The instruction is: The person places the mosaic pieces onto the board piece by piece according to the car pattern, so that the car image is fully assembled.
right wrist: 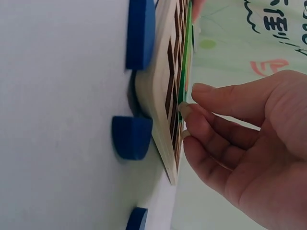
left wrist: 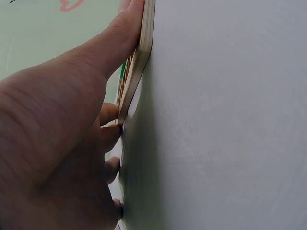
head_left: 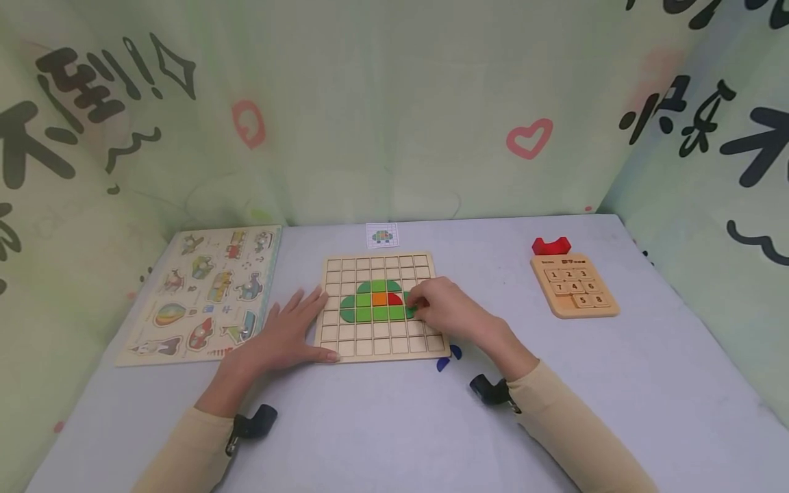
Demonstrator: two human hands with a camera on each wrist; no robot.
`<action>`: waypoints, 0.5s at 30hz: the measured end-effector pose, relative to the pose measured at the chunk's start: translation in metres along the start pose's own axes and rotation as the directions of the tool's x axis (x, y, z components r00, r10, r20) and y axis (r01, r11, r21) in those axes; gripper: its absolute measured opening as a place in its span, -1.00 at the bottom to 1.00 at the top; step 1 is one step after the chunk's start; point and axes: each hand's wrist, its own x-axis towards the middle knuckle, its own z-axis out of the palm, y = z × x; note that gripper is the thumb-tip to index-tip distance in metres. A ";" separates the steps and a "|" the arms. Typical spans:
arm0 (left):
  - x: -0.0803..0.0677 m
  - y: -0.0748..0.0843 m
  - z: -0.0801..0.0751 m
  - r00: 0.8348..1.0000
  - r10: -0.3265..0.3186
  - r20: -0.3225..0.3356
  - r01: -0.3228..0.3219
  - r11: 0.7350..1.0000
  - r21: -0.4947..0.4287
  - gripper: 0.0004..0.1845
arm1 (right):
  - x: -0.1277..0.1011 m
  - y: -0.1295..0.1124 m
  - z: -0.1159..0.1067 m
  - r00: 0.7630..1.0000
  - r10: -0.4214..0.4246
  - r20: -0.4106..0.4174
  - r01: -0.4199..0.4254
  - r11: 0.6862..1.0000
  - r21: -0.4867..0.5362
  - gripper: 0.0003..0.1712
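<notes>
A wooden grid board (head_left: 370, 346) lies at the table's middle, holding green tiles (head_left: 370, 313) with one orange tile (head_left: 379, 299) and one red tile (head_left: 394, 299). My left hand (head_left: 296, 329) rests flat against the board's left edge, thumb along the front corner; in the left wrist view the thumb (left wrist: 120, 38) presses the board's side (left wrist: 144, 52). My right hand (head_left: 422, 305) is over the right end of the tile shape, its fingertips (right wrist: 189, 112) pinching a green tile (right wrist: 184, 91) at the board's surface.
Blue pieces (head_left: 455, 352) lie by the board's front right corner, also seen as blue pieces (right wrist: 132, 136) in the right wrist view. A vehicle peg puzzle (head_left: 203, 294) lies left, a number puzzle (head_left: 574, 284) and red block (head_left: 551, 245) right, a pattern card (head_left: 382, 236) behind. Cloth walls surround.
</notes>
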 end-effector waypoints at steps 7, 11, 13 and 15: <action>0.000 0.000 0.000 1.000 0.005 0.001 -0.005 1.000 0.003 0.30 | -0.009 0.006 -0.006 1.000 -0.015 -0.001 0.015 1.000 -0.010 -0.75; 0.000 0.000 0.000 1.000 0.003 0.002 -0.003 1.000 0.005 0.30 | -0.015 0.011 -0.007 1.000 -0.010 0.000 0.010 1.000 -0.023 -0.76; 0.000 0.000 0.000 1.000 0.002 0.003 -0.002 1.000 0.006 0.30 | -0.018 0.012 -0.008 1.000 -0.001 0.008 0.001 1.000 -0.023 -0.78; 0.001 0.000 0.000 1.000 -0.001 0.003 0.001 1.000 0.007 0.30 | -0.022 0.014 -0.008 1.000 0.004 0.014 -0.004 1.000 -0.028 -0.81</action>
